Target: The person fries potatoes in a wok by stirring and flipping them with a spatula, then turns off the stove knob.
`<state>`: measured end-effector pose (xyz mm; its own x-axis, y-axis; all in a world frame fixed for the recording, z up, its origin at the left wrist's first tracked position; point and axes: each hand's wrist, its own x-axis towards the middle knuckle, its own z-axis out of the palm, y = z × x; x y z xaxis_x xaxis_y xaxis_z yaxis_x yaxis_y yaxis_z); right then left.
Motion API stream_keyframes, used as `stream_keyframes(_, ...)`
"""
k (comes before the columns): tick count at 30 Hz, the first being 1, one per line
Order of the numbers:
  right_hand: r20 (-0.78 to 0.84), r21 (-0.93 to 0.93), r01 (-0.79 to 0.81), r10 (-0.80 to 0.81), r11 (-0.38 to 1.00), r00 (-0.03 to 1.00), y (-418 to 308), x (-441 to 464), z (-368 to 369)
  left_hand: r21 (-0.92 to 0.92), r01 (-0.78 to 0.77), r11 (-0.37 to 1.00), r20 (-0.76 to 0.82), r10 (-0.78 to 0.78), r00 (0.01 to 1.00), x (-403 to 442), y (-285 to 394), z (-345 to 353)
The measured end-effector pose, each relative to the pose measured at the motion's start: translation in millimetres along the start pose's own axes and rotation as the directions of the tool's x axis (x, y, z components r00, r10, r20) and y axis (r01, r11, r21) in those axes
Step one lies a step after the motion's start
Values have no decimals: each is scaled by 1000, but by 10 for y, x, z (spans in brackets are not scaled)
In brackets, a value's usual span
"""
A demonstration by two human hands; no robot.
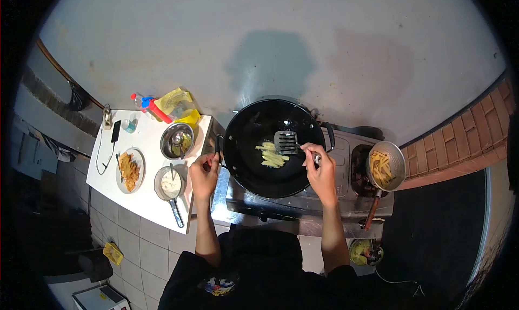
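A large black wok [251, 172] sits on the stove. Pale cut potato sticks [273, 155] lie in a small heap at its middle. My right hand [320, 172] is closed around the handle of a slotted spatula [285, 142], whose blade is over the right part of the heap. At the wok's left side, my left hand [204, 176] has its fingers closed on the lower end of the loop handle [218, 146].
Left of the stove, a white table [154, 127] bears a plate of fried food [141, 172], a steel bowl [165, 142] and a saucepan of pale batter [171, 184]. At right, a strainer pan [399, 167] holds fries. A brick ledge [459, 142] and wall bound the stove.
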<state>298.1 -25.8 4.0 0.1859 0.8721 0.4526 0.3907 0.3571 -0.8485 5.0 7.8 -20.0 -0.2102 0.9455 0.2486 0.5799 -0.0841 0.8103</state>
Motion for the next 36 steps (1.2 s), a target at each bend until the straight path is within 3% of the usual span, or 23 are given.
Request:
stream_keyframes(9,-33,24,1,-1,1000,999,-333,-145,-400,11,3,1000,-1,-3,1000,-26,59,-2)
stream_keyframes(12,136,122,-91,74,988,988,-314,-271,-697,31,36,999,3,-36,999,-5,53,-6)
stream_keyframes(17,248,125,-136,102,983,963,-201,-507,-1052,107,66,992,25,-69,997,7,93,-32)
stream_keyframes(19,316,133,-250,198,959,928,-163,-577,-1151,180,66,981,18,-71,997,9,161,-60)
stream_keyframes(20,330,12,-224,207,975,921,-96,-644,-1204,162,56,985,6,-58,998,11,130,-50)
stream_keyframes(23,374,-26,-285,274,958,886,-35,-780,-1319,208,13,978,-23,-8,1000,13,36,-16)
stream_keyframes(24,388,-66,-174,186,983,903,-11,-807,-1344,218,58,974,-11,-57,998,0,153,-31)
stream_keyframes(27,421,-141,-199,240,970,875,31,-942,-1419,250,34,968,-59,-20,998,-26,189,4)
stream_keyframes(29,438,-188,-138,209,972,874,127,-1040,-1453,246,108,963,-60,-96,994,-42,222,18)
stream_keyframes(32,482,-310,-172,310,935,820,225,-1151,-1426,218,43,975,-88,-24,996,-88,148,39)
stream_keyframes(36,407,-382,-164,325,909,854,301,-1233,-1333,186,69,980,-141,-43,989,-213,145,51)
